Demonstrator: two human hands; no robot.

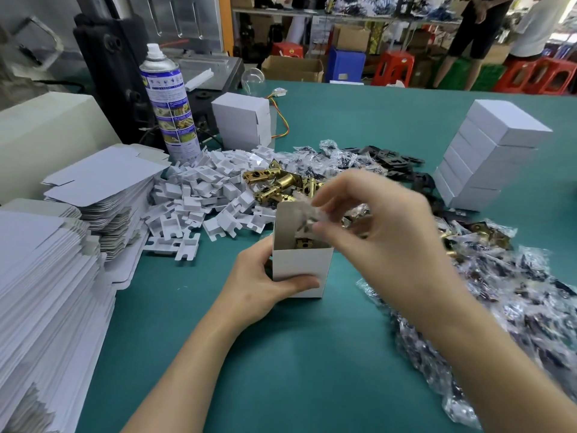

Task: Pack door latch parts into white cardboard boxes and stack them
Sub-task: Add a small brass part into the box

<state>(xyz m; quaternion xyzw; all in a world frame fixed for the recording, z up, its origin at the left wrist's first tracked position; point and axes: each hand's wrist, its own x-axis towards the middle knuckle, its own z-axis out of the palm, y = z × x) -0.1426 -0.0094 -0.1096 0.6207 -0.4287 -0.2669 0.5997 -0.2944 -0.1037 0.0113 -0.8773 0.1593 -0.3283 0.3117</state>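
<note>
Gripping the white box (301, 267) upright, mouth up, left hand (262, 285) sits just below right hand (381, 232), which pinches a clear packet (307, 210) at the opening: likely insert straight down.

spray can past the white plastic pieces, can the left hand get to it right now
Probably not yet: the left hand grips the open box. Freed, it looks able to, with only the low white plastic pieces before the upright spray can.

You are in a factory packing workshop: green surface (359, 120) carrying flat box blanks (103, 182), white plastic inserts (199, 195), bagged fittings (515, 292), stacked white boxes (487, 151), spray can (170, 104); cartons (293, 70) and red stools (395, 68) beyond.
</note>
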